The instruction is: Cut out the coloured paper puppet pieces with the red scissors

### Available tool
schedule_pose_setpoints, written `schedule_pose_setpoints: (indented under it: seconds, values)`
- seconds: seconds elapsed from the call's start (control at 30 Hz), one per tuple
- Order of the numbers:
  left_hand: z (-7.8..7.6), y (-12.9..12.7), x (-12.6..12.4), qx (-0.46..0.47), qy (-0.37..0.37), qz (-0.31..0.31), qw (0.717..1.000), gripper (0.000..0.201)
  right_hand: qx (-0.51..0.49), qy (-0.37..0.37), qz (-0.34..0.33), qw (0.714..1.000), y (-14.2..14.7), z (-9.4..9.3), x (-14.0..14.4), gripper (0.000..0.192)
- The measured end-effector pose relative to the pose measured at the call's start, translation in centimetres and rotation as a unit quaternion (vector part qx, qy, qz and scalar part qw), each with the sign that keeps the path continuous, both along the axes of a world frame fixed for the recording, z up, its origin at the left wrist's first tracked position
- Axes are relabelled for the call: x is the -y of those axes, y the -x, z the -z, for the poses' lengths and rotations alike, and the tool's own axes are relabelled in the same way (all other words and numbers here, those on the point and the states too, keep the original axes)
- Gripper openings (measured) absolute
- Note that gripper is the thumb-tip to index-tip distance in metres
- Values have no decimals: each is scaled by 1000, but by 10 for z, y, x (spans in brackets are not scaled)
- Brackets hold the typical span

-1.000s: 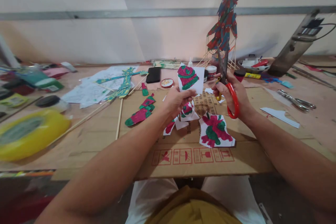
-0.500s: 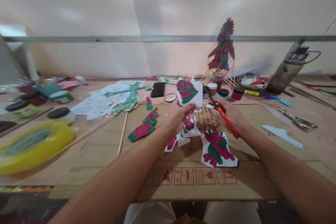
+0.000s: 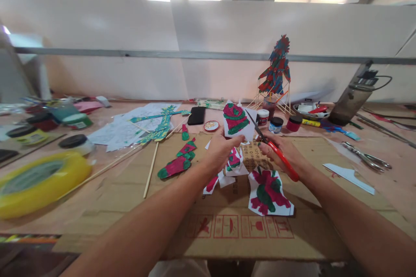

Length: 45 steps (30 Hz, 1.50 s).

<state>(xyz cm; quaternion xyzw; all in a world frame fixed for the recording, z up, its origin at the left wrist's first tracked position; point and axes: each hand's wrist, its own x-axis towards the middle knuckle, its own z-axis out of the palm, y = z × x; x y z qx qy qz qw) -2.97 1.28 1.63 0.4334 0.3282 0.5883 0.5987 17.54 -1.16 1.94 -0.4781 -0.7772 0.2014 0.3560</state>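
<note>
The left hand [image 3: 220, 152] covers the lower edge of the painted paper piece [image 3: 236, 120] it pinches, so how far the paper reaches below the fingers cannot be told. The right hand [image 3: 282, 152] wraps the red scissors [image 3: 271, 145], hiding most of the handles and the finger loops. Both forearms run out of the bottom edge. The yellow ring [image 3: 35, 181] at the left is blurred and cut by the edge. The jars [image 3: 276, 124] behind are too small to read their labels. The print on the cardboard sheet [image 3: 240, 225] is partly covered by paper scraps [image 3: 268, 192].
</note>
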Motion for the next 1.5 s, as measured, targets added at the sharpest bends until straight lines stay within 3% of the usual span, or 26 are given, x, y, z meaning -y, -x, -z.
schedule_pose_setpoints:
  seconds: [0.2, 0.43, 0.63, 1.1, 1.3, 1.5]
  values:
    - [-1, 0, 1, 3, -6, 14, 1000, 31, 1, 28, -2, 1000, 0, -1, 0, 50]
    - [0, 1, -2, 40, 23, 11, 999, 43, 16, 28, 21, 999, -3, 5, 1, 46]
    - [-4, 1, 0, 77, 28, 15, 997, 45, 13, 73, 16, 997, -3, 10, 1, 46]
    - [-2, 2, -3, 15, -7, 29, 999, 31, 53, 20, 3, 998, -4, 10, 1, 42]
    - [-2, 3, -4, 17, -10, 16, 1000, 29, 41, 26, -6, 999, -2, 7, 1, 49]
    - [-6, 4, -3, 29, -15, 41, 999, 32, 39, 54, -7, 998, -1, 7, 3, 45]
